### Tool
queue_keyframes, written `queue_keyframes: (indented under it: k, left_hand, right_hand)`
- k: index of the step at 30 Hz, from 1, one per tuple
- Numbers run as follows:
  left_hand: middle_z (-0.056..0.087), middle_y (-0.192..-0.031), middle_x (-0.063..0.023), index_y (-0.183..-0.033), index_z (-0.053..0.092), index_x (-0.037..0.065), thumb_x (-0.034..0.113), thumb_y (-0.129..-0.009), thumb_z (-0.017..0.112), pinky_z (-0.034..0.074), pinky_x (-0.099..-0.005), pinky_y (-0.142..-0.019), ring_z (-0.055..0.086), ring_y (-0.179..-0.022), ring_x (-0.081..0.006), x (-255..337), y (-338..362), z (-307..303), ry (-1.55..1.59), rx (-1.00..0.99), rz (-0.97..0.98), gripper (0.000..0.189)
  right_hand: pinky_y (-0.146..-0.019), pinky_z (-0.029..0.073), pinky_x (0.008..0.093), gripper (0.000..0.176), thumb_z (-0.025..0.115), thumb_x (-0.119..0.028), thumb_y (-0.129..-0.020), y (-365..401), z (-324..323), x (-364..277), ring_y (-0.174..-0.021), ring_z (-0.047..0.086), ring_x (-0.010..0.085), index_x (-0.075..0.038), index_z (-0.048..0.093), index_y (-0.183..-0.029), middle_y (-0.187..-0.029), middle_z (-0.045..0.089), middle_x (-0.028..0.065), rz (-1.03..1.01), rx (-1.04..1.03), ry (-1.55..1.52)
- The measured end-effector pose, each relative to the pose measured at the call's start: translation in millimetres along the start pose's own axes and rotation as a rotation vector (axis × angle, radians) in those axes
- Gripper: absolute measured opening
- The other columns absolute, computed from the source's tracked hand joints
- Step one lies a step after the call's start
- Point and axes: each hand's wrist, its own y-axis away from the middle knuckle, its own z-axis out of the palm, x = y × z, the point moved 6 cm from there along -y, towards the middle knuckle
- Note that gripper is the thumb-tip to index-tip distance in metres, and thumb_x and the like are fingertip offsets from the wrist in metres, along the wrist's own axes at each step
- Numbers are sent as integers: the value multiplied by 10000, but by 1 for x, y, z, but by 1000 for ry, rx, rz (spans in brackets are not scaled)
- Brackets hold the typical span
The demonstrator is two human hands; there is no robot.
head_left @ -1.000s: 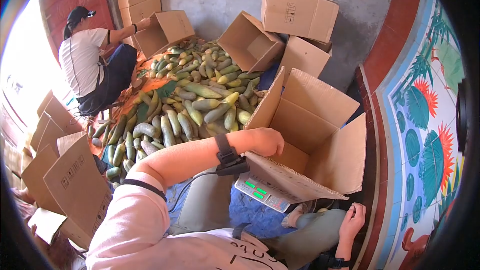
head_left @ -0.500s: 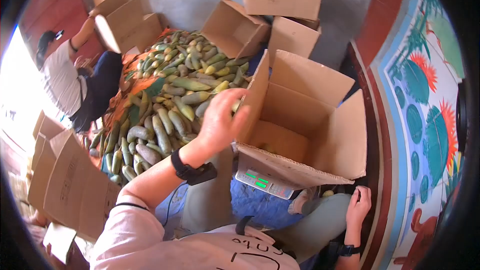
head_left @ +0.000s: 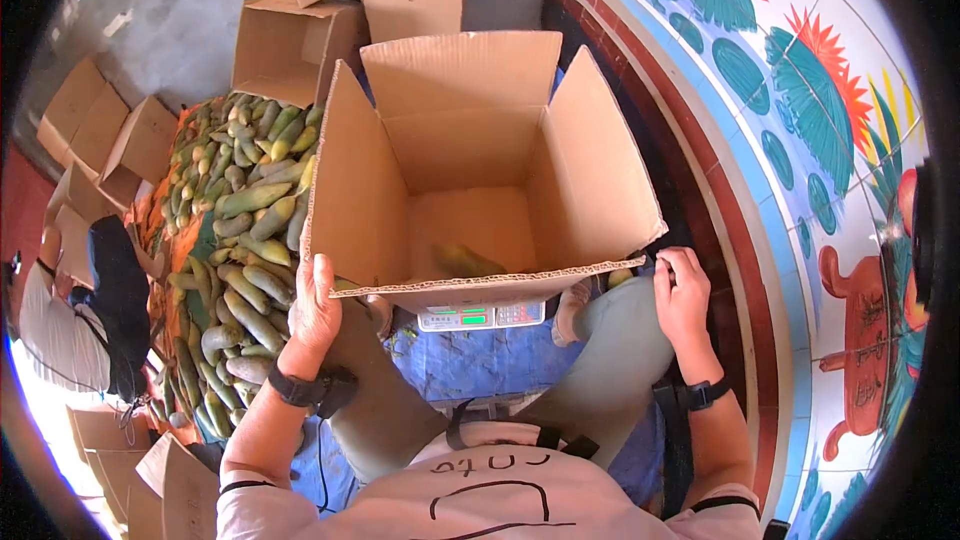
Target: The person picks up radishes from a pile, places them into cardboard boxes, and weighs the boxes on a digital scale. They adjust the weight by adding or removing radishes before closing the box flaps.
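We look straight down into an open cardboard box (head_left: 470,170) that stands on a small weighing scale (head_left: 480,316), just in front of the person's knees. Its four flaps are raised and spread outward. On the box's floor, near the front wall, lies a single yellow-green cucumber (head_left: 462,260).

The left hand (head_left: 315,305) is spread wide and flat, with the palm and straight fingers pressed against the outside of the box's left wall at the front corner. It grips nothing and only touches the cardboard. A black band (head_left: 300,390) circles that wrist.

The right hand (head_left: 682,290) sits at the opposite front corner, its fingers bent and closed on the end of the front flap. We can't make out how firmly it pinches.

Of the scale only the front panel shows, with lit green digits and a row of keys; the figures are too small for us to read. Beneath it a blue sheet (head_left: 470,365) covers the floor between the person's legs.

Left of the box a large pile of cucumbers (head_left: 235,230) lies on the floor, reaching close to the left hand. More empty boxes (head_left: 290,45) stand beyond the pile and behind the open box. At the far left edge a co-worker (head_left: 60,330) bends over near the pile. To the right runs a tiled wall (head_left: 800,90) painted with green leaves and red flowers.
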Motion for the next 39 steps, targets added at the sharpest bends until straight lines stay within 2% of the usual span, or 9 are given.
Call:
queue_keyframes:
  k: [4, 11, 17, 28, 30, 32, 34, 35, 39]
  left_hand:
    - [432, -1330, -158, -1330, 349, -32, 368, -969, 350, 270, -335, -1034, 393, -1227, -253, -15, 4, 0, -33, -39, -107, 538]
    - [454, -1294, -166, -1288, 394, -44, 363, -976, 335, 288, -342, -1017, 409, -1203, -262, -6, 1, -2, -112, 50, 16, 516]
    - [453, -1304, -133, -1310, 365, -25, 370, -982, 336, 290, -315, -1021, 406, -1212, -215, -17, 9, -5, -102, 75, -180, 515]
    - [444, -1311, -146, -1300, 388, -56, 339, -993, 292, 280, -324, -1031, 391, -1216, -226, -15, 5, -7, -90, 141, -34, 509]
    - [450, -1315, -158, -1352, 338, 22, 428, -965, 339, 303, -314, -1015, 426, -1213, -261, -17, 10, -8, -197, 106, -236, 561]
    - [442, -1307, -160, -1304, 379, -56, 320, -992, 315, 287, -327, -1028, 392, -1212, -234, -35, 7, -14, -99, 152, -99, 493]
    - [439, -1307, -164, -1314, 367, -45, 309, -989, 338, 297, -331, -1020, 393, -1207, -243, -24, 8, -6, -86, 151, -111, 482]
    - [470, -1298, -181, -1385, 311, 102, 409, -954, 347, 357, -335, -973, 469, -1187, -309, -25, 11, -10, -319, 107, -213, 531]
    - [376, -1393, -134, -1396, 264, 21, 366, -950, 377, 224, -293, -1065, 332, -1301, -239, 18, 3, 1, -40, -14, -43, 575]
  right_hand:
    - [-649, 490, 355, 92, 572, 2, -783, 0, 1, 0, -732, 604, 306, 10, 564, -875, -844, 590, 150, 6, 0, -27]
    - [-638, 492, 340, 94, 569, 10, -785, 1, -2, 0, -712, 605, 287, 14, 567, -879, -844, 590, 146, -4, 4, -10]
    - [-616, 504, 308, 72, 554, 26, -811, 2, -4, 2, -702, 606, 268, 20, 562, -882, -845, 587, 144, 40, 0, -63]
    - [-593, 496, 319, 59, 539, 4, -828, 5, -6, 6, -679, 593, 265, 14, 559, -883, -829, 577, 143, 32, -8, -60]
    - [-591, 492, 321, 58, 536, 4, -830, 4, -6, 4, -676, 591, 266, 14, 558, -882, -826, 575, 143, 19, -8, -65]
    - [-591, 487, 319, 58, 530, 1, -833, 4, -6, 3, -674, 587, 266, 15, 554, -884, -817, 568, 144, 3, -20, -6]
    - [-567, 472, 314, 62, 528, -3, -834, 4, -6, 2, -663, 578, 267, 14, 554, -888, -807, 556, 150, -48, 8, -5]
    - [-577, 470, 324, 63, 527, -4, -835, 4, -5, 4, -668, 574, 276, 14, 555, -888, -808, 555, 153, -19, -13, -8]
    - [-628, 459, 358, 67, 508, -5, -839, 7, -1, 13, -699, 562, 308, 16, 553, -884, -808, 551, 166, 1, -30, -3]
